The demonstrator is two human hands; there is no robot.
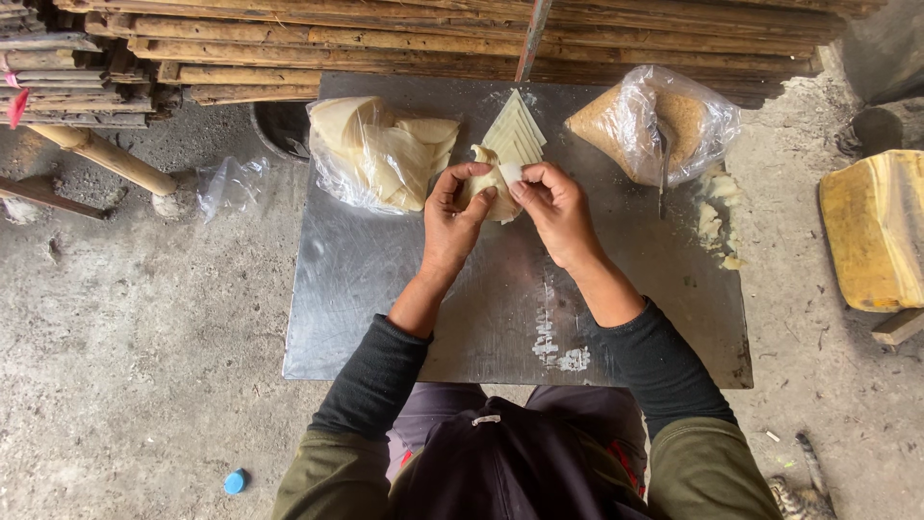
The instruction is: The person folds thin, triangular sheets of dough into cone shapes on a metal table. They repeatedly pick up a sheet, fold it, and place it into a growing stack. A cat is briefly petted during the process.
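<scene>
You held a pale pastry wrapper (489,185) between both hands, just above the far middle of the metal counter (385,318). Your left hand (452,217) cupped it from the left, thumb and fingers curled around its lower edge and pinching the sheet. Your right hand (558,207) met it from the right, thumb and forefinger pressed together on the wrapper's upper right corner. The fingers of both hands were bent in on it, none spread. The piece lay squarely between the two hands, neither one nearer; its long axis ran away from you, with its point toward the stack of folded triangles (517,130) that lay fanned just beyond your fingertips.

To the left of the stack, close beside your left hand, sat a clear bag of wrappers (375,154), open and rumpled. To the right, well apart from your right hand, was another clear bag holding brown filling (654,120), with a spoon (663,164) standing in it, handle toward you. Scraps of dough (714,217) lay scattered on the counter below that bag. A yellow jerrycan (871,226) stood on the ground off the right edge, and bamboo poles (433,39) were stacked beyond the counter.
</scene>
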